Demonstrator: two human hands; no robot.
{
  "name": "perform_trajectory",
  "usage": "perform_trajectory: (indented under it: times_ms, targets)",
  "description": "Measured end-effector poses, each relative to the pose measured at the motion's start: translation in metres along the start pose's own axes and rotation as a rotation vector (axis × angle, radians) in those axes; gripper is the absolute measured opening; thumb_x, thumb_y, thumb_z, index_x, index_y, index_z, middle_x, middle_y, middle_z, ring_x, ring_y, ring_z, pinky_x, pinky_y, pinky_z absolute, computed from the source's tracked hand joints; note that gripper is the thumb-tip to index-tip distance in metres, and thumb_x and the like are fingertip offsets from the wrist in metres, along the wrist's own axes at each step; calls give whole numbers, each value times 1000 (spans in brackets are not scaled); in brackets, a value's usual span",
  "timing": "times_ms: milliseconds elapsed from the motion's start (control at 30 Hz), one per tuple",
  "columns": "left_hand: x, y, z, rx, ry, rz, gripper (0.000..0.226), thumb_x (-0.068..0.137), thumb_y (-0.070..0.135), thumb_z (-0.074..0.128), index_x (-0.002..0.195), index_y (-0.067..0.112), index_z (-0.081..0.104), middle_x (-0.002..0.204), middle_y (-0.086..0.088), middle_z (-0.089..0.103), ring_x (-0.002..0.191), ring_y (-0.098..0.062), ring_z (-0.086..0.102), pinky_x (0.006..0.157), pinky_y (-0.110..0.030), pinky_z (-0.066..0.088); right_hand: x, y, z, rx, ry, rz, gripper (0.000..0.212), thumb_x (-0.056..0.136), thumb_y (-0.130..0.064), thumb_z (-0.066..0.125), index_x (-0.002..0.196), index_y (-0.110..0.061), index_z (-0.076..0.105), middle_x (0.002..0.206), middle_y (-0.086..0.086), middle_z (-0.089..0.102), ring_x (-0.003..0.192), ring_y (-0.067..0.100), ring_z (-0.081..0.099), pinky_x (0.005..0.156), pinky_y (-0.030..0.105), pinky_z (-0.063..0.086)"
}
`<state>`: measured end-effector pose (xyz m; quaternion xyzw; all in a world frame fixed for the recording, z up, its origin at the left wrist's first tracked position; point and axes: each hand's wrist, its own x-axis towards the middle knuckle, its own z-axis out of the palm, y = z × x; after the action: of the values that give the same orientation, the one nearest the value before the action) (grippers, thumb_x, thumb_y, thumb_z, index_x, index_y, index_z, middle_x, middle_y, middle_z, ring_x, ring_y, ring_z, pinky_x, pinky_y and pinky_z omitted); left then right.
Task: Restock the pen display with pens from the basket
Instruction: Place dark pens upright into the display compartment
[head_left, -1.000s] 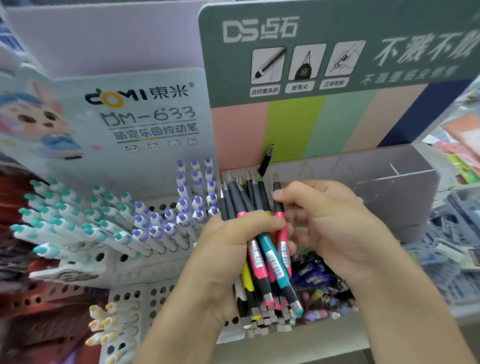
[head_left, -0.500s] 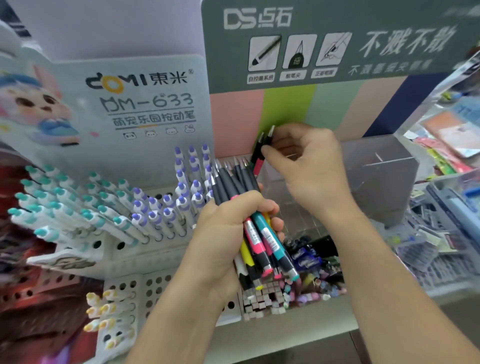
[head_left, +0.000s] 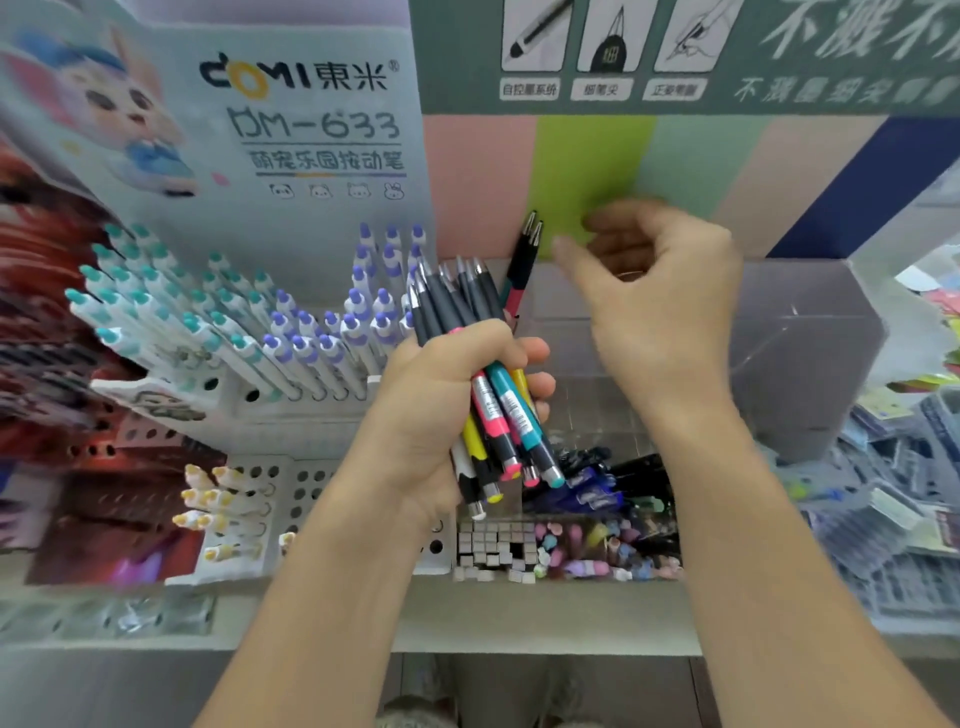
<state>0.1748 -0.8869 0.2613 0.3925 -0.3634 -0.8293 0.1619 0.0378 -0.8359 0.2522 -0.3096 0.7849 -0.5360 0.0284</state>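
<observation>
Left hand (head_left: 447, 410) clenches pen bundle (head_left: 498, 410); right hand (head_left: 660, 291), fingers released, beside two pens (head_left: 522, 270) standing in clear display bin (head_left: 810, 364) (mostly unfilled); bundle left to place.

We note, at left, a white perforated rack (head_left: 311, 488) holding slanted white pens with teal caps (head_left: 140, 306) and purple caps (head_left: 358, 317); yellow-tipped pens (head_left: 208, 499) sit lower down. Behind them stands a card with a cartoon rabbit (head_left: 119, 104). Grey square erasers (head_left: 493, 545) lie beside pastel erasers (head_left: 597, 551). Blurred packets (head_left: 893, 509) at right.
</observation>
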Motion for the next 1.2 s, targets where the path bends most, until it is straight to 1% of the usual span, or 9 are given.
perform_trajectory:
  times_ms: [33, 100, 200, 300, 467, 567, 767, 1067, 1200]
  targets:
    - [0, -1, 0, 14, -11, -4, 13, 79, 1, 58, 88, -5, 66, 65, -11, 64, 55, -17, 63, 51, -25, 55, -3, -2, -10, 57, -34, 55, 15, 85, -33, 80, 87, -19, 77, 69, -10, 69, 59, 3, 58, 63, 24, 50]
    - [-3, -4, 1, 49, -61, -3, 21, 69, 2, 61, 89, -5, 63, 64, -10, 64, 54, -18, 63, 49, -26, 54, -16, -9, -24, 176, -313, 225, 22, 87, -38, 77, 79, -17, 77, 62, -8, 67, 52, 2, 54, 60, 28, 45]
    - [-5, -10, 7, 53, -123, 13, 20, 67, 0, 57, 86, -1, 59, 65, -9, 64, 53, -20, 62, 48, -26, 52, -29, -11, -27, 391, -580, 418, 14, 84, -27, 78, 83, -13, 78, 64, 0, 67, 51, 10, 53, 57, 27, 46]
    - [-7, -14, 11, 5, -109, -11, 10, 77, -6, 55, 83, 0, 58, 65, -8, 62, 52, -19, 61, 47, -25, 51, -28, -11, -26, 447, -554, 497, 8, 80, -21, 81, 79, -13, 79, 59, 2, 65, 47, 11, 52, 46, 18, 41]
    - [-9, -20, 3, -72, -156, -73, 20, 66, 1, 59, 86, -2, 61, 70, -11, 62, 55, -20, 64, 49, -26, 53, -32, -9, -21, 490, -561, 602, 13, 77, -17, 82, 83, -8, 76, 59, 2, 63, 45, 10, 50, 43, 20, 43]
    - [-8, -19, -1, -133, -152, -69, 40, 63, 2, 58, 102, -5, 61, 74, -17, 66, 57, -24, 66, 50, -27, 54, -26, -11, -19, 601, -549, 657, 13, 82, -18, 76, 84, -7, 70, 62, 4, 65, 47, 12, 50, 44, 21, 40]
    - [-8, -14, -9, -165, -100, -41, 22, 83, -7, 53, 100, 7, 54, 78, -18, 67, 61, -27, 69, 47, -27, 54, -2, -25, -20, 657, -344, 477, 5, 87, -11, 73, 86, -10, 69, 65, -3, 63, 49, 6, 51, 41, 14, 41]
    - [-9, -14, -15, -129, -110, -14, 38, 71, -4, 65, 107, 7, 56, 77, -11, 72, 56, -21, 65, 47, -27, 53, 11, -29, -20, 650, -226, 307, 7, 95, -10, 67, 88, -13, 69, 75, 0, 68, 56, 10, 58, 48, 18, 46]
    - [-10, -16, -15, -133, -71, 0, 29, 80, -7, 61, 104, 8, 58, 72, -11, 64, 49, -17, 58, 47, -27, 51, 12, -20, -11, 561, -123, 177, 13, 95, -4, 66, 89, -15, 69, 76, 2, 72, 59, 12, 63, 55, 22, 53]
